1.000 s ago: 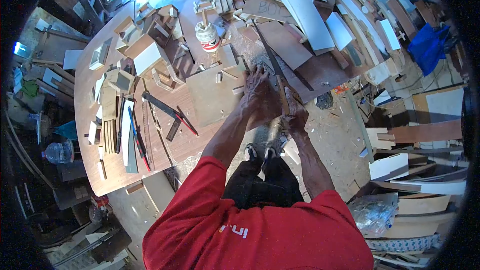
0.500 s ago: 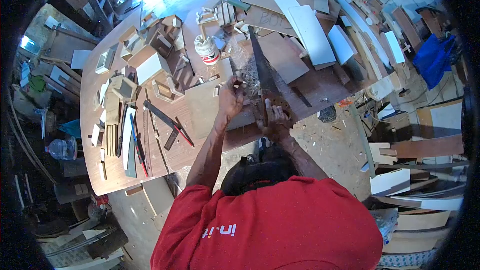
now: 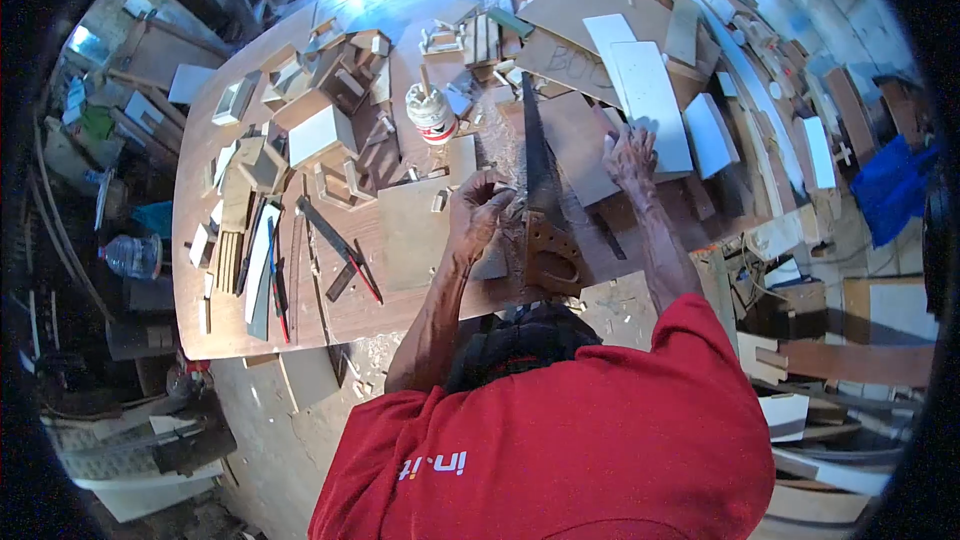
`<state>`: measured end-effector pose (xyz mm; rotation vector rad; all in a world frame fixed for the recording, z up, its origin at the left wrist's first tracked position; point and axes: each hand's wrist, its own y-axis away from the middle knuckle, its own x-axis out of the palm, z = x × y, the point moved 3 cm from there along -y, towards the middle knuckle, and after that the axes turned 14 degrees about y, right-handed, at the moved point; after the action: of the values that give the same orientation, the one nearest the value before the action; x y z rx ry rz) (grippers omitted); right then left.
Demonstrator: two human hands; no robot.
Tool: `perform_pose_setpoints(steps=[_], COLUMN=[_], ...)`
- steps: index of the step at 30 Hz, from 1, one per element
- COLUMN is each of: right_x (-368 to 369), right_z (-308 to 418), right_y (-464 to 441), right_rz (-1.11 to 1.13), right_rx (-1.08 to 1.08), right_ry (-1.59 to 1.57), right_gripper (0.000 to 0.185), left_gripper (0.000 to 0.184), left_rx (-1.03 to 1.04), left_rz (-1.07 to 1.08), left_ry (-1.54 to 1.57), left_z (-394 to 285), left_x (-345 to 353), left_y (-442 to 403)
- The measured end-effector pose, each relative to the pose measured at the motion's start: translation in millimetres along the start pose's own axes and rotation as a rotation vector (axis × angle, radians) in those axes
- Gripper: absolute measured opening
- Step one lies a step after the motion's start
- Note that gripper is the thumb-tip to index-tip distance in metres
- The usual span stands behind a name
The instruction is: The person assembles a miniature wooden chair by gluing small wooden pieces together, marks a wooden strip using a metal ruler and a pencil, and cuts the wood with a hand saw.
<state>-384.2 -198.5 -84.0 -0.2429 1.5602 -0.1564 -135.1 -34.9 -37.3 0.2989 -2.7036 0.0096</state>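
My left hand (image 3: 478, 212) is closed in a pinch above the table, just left of the handsaw. Whatever sits between its fingertips is too small to make out. The handsaw (image 3: 539, 165) lies with its dark blade pointing away from me and its wooden handle (image 3: 553, 258) at the near table edge; neither hand is on it. My right hand (image 3: 631, 155) reaches forward with fingers stretched out, over a brown board (image 3: 572, 140) and close to the white panels (image 3: 650, 90). A thin flat board (image 3: 415, 230) lies under and left of my left hand.
A white glue tub (image 3: 432, 118) with a stick in it stands mid-table. Small wooden box frames (image 3: 325, 135) crowd the left side. A try square (image 3: 335, 240) and a red pencil (image 3: 366, 282) lie nearer me. Wood strips and offcuts line the right wall.
My right hand has let go of the saw handle and moved forward and right toward the panels. The saw now lies on the table. My left hand stays pinched in nearly the same place.
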Motion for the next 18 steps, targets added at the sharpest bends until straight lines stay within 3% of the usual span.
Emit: perform_pose_setpoints(steps=[1,6,8,14,18], right_x=[6.4,17.3,27.1,6.2,18.2], right_z=[-1.1,-1.2,-4.0,-0.4,0.9], right_y=[-7.9,-11.5,-14.2,-22.2,-22.5], right_rz=[0.122,0.173,0.185,0.288,0.109], right_rx=[-0.015,-0.054,-0.063,-0.112,-0.088], right_ry=[0.046,0.017,0.017,-0.027,-0.086], right_gripper=[0.048,0.052,0.051,0.045,0.054], left_gripper=[0.016,0.012,0.015,0.018,0.022], left_rx=[-0.038,-0.019,0.040,0.082,0.049], left_rz=[-0.007,-0.098,-0.123,-0.140,-0.138], left_ry=[-0.004,0.184,0.014,-0.013,-0.098], left_z=[-1.2,-8.0,-11.0,-2.8,0.9], left_x=[-3.6,-5.2,-6.2,-10.2,-17.9], left_y=[-0.5,1.9,0.5,-2.1,-4.4])
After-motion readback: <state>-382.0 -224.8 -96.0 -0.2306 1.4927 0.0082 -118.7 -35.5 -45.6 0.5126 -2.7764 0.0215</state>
